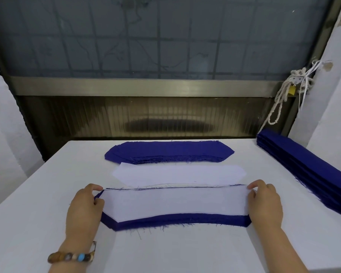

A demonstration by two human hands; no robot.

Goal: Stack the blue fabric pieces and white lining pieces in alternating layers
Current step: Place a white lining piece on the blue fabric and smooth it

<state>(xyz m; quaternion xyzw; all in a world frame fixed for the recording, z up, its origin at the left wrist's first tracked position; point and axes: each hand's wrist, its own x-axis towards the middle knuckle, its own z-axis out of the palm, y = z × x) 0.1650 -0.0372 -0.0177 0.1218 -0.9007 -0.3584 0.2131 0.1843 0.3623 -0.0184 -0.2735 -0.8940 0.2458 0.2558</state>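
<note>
Near me on the white table lies a stack topped by a white lining piece [175,203], with blue fabric [175,220] showing along its near edge. My left hand [85,207] pinches the stack's left end and my right hand [264,201] pinches its right end. Behind the stack lies a pile of white lining pieces [177,173]. Farther back sits a pile of blue fabric pieces [169,151] with frayed edges.
A long folded stack of blue fabric [307,170] runs along the table's right edge. The white table [47,194] ends at a dark window frame at the back. White rope and a padlock [291,89] hang at the upper right.
</note>
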